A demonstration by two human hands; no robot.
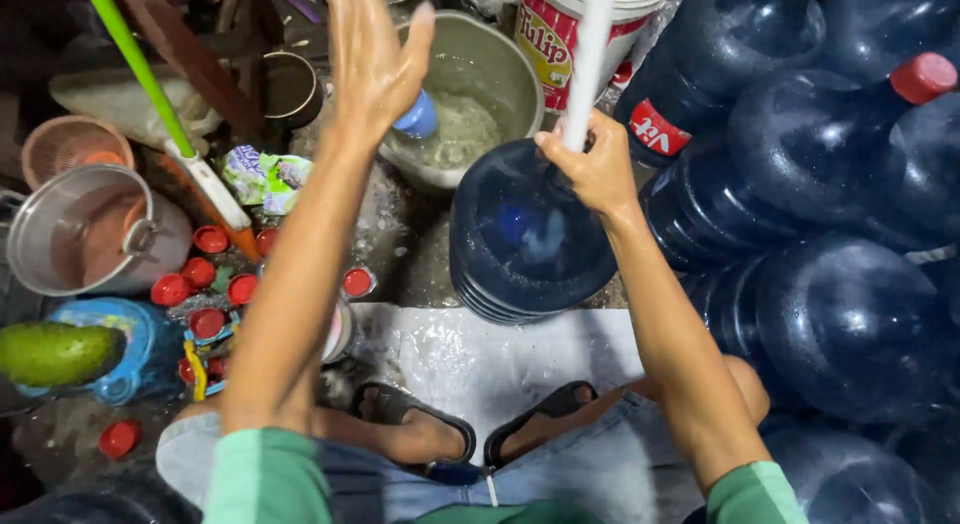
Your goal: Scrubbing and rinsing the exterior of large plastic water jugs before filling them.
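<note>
My right hand point(592, 166) grips a white stick point(588, 64) that goes down into the mouth of a large dark blue water jug point(525, 249) standing upright on the wet ground in front of me. Raised above the floor, my left hand point(372, 56) is open with fingers spread and holds nothing. Just beyond it lie a blue cup point(418, 117) and a metal basin point(480, 79) holding cloudy water. My feet in black sandals point(420, 424) rest on a white sheet below the jug.
Several blue jugs point(820, 184) are stacked at the right, one with a red cap point(922, 77). Several red caps point(205, 274) lie scattered at the left, near a metal pot point(85, 229), a green-handled broom point(140, 74), a white bucket point(560, 29) and a green fruit point(55, 352).
</note>
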